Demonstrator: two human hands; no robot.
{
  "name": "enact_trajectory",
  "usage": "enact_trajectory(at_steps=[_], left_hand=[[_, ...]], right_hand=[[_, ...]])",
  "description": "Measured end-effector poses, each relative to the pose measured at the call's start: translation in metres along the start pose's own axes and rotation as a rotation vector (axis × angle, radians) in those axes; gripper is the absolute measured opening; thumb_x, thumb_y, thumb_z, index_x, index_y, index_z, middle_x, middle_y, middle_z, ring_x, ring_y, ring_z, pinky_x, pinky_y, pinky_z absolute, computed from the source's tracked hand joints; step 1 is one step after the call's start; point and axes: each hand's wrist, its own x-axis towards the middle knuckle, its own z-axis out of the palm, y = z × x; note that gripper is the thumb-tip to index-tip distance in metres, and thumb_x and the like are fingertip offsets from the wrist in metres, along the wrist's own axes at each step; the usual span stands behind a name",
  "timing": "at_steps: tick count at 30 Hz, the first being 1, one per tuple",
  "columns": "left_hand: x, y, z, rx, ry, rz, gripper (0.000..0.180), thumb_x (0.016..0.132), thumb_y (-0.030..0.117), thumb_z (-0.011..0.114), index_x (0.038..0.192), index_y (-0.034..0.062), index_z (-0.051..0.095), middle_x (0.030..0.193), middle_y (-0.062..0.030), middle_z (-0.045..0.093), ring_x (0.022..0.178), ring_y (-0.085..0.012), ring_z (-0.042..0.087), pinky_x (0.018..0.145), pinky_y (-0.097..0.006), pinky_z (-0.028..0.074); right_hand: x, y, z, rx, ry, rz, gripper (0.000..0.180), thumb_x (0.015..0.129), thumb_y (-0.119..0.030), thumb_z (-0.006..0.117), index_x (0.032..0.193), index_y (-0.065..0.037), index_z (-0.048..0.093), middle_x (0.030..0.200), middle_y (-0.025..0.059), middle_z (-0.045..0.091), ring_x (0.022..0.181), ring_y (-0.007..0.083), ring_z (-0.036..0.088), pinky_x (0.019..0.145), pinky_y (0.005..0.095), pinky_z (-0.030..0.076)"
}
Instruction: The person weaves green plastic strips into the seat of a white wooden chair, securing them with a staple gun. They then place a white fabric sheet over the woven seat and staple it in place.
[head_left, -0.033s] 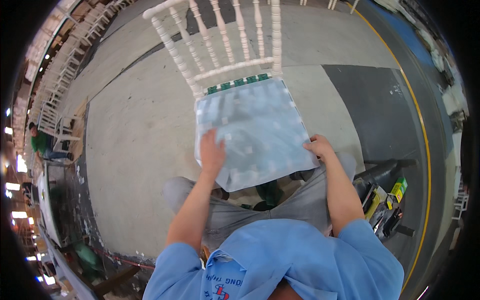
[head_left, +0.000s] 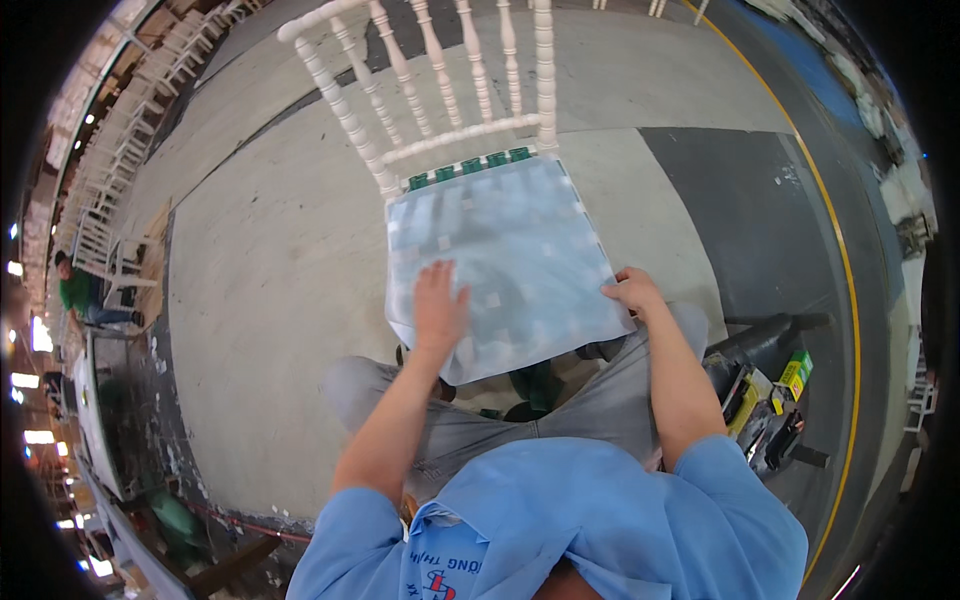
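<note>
A white chair (head_left: 460, 133) with turned spindles stands in front of me, its back on the far side. Over its seat lies a thin, translucent pale-blue sheet (head_left: 520, 250), with small whitish squares on it and a loose near edge hanging down. My left hand (head_left: 439, 308) rests flat on the left part of the sheet, fingers stretched and slightly blurred. At the seat's right edge, my right hand (head_left: 634, 292) has thumb and fingers closed on the sheet's border. Green strips (head_left: 472, 165) show along the back of the seat.
To my right, a dark stool or bench (head_left: 765, 345) carries tools and a green-yellow box (head_left: 796, 374). Many white chairs (head_left: 125, 150) line the far left, where a person in green (head_left: 78, 290) sits. A yellow line (head_left: 838, 230) runs along the floor at right.
My left hand has slid a little to the right across the sheet. My right hand stays at the seat's right edge.
</note>
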Motion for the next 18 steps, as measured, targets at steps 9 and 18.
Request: enact_trajectory(at_steps=[9, 18], left_hand=[[-0.005, 0.048, 0.060, 0.176, -0.139, 0.269, 0.066, 0.106, 0.050, 0.056, 0.166, 0.0259, 0.042, 0.175, -0.0168, 0.030, 0.159, -0.0491, 0.025, 0.129, -0.063, 0.015], [-0.013, 0.068, 0.063, 0.173, -0.223, 0.397, 0.068, 0.104, 0.048, 0.061, 0.166, 0.0278, 0.043, 0.176, -0.0096, 0.030, 0.161, -0.0479, 0.022, 0.129, -0.066, 0.016]], right_hand=[[-0.008, -0.007, -0.009, 0.194, -0.167, 0.115, 0.051, 0.097, -0.023, 0.079, 0.138, 0.003, 0.065, 0.125, 0.0186, 0.073, 0.108, 0.0305, 0.071, 0.087, 0.0474, 0.056], [-0.003, -0.012, -0.004, 0.265, -0.210, 0.124, 0.058, 0.099, -0.030, 0.078, 0.146, 0.001, 0.063, 0.135, 0.0185, 0.071, 0.122, 0.0318, 0.066, 0.102, 0.0462, 0.052]])
